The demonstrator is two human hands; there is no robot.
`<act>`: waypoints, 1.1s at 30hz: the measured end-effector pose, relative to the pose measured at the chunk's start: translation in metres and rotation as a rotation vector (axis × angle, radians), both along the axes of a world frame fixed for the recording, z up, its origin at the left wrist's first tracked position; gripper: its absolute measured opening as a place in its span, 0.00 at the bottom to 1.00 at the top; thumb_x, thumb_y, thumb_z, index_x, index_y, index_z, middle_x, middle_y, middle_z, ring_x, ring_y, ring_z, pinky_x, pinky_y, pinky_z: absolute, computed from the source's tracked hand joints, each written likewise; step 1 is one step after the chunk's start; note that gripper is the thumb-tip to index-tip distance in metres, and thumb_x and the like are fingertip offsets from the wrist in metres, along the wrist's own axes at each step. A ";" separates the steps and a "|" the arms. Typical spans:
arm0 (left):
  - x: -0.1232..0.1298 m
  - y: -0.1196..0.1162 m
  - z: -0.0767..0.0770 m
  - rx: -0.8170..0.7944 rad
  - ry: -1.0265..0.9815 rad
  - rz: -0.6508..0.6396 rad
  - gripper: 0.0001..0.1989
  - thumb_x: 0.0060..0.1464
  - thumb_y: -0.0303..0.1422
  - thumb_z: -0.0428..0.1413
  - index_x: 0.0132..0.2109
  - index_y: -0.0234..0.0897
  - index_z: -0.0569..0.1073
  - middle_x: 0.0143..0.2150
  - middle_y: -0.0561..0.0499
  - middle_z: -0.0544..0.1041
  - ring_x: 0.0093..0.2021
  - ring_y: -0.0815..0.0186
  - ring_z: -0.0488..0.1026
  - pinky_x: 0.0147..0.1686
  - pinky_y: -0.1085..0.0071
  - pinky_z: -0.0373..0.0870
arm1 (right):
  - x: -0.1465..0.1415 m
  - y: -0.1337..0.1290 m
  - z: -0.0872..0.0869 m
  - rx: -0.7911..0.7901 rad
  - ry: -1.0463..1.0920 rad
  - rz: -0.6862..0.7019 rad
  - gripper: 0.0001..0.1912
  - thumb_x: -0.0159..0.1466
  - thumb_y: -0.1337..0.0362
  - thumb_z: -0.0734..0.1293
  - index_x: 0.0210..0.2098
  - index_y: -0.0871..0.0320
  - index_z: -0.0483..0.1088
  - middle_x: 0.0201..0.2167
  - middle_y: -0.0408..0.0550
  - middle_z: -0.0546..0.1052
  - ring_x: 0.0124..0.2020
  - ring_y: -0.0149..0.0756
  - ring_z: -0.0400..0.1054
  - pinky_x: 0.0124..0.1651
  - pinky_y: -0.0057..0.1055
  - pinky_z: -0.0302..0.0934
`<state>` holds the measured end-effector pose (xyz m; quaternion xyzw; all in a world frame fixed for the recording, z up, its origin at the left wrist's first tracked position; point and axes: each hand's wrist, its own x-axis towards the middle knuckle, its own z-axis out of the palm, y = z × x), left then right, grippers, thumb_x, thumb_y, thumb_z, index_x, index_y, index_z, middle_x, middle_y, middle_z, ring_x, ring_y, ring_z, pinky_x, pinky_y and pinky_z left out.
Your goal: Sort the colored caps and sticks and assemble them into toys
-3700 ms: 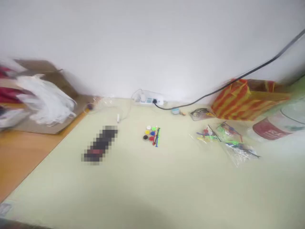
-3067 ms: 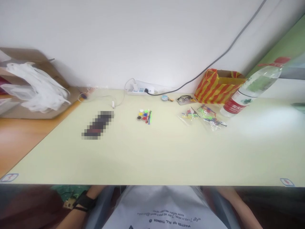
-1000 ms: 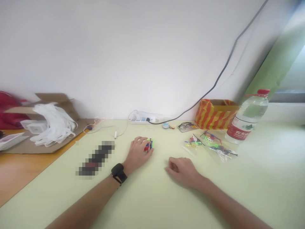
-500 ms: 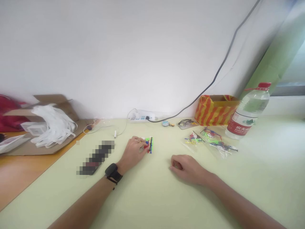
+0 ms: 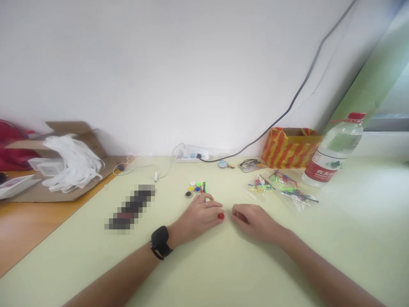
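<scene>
Between thumb and forefinger, my left hand (image 5: 204,215) pinches a small round red piece (image 5: 220,216), just above the table. Close by on the right, my right hand (image 5: 254,221) rests on the table with its fingers curled; what they hold, if anything, is hidden. Beyond my left hand lie several small round pieces, among them a black one (image 5: 188,194), a yellow one (image 5: 191,188) and a blue one (image 5: 197,189). Beside them is a row of thin coloured sticks (image 5: 204,187), partly covered by my left fingers.
Clear bags of coloured plastic parts (image 5: 292,189) lie at the right, near a large water bottle (image 5: 334,151) and a striped bag (image 5: 289,147). A power strip (image 5: 191,155) sits by the wall. At the left are a pixelated dark object (image 5: 131,209) and a cardboard box (image 5: 73,128) with white straps.
My left hand has moved right and nearer to me, away from the small parts, carrying the red round piece towards my right hand. My right hand has barely moved.
</scene>
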<state>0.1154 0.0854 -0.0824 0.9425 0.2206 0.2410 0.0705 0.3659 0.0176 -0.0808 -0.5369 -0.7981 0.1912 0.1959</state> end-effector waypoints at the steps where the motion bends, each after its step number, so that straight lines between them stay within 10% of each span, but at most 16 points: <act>1: 0.002 -0.003 0.000 0.003 0.028 -0.013 0.14 0.67 0.40 0.57 0.57 0.48 0.77 0.58 0.50 0.79 0.60 0.53 0.68 0.62 0.52 0.64 | 0.002 0.001 0.000 0.011 -0.010 -0.008 0.10 0.70 0.64 0.59 0.31 0.54 0.61 0.26 0.40 0.70 0.28 0.33 0.60 0.33 0.30 0.50; 10: -0.029 0.043 -0.003 0.125 -0.100 0.379 0.11 0.65 0.33 0.55 0.52 0.41 0.79 0.49 0.44 0.78 0.53 0.53 0.68 0.56 0.53 0.69 | 0.006 0.002 0.000 0.016 -0.002 0.014 0.13 0.75 0.62 0.54 0.38 0.54 0.67 0.34 0.46 0.78 0.34 0.37 0.69 0.40 0.33 0.55; 33: -0.026 0.051 -0.012 0.150 -0.054 0.341 0.10 0.69 0.29 0.51 0.46 0.41 0.78 0.50 0.47 0.79 0.51 0.54 0.67 0.52 0.54 0.69 | -0.003 -0.004 0.000 0.031 -0.022 0.039 0.10 0.75 0.57 0.58 0.42 0.53 0.68 0.36 0.45 0.79 0.36 0.39 0.72 0.39 0.33 0.56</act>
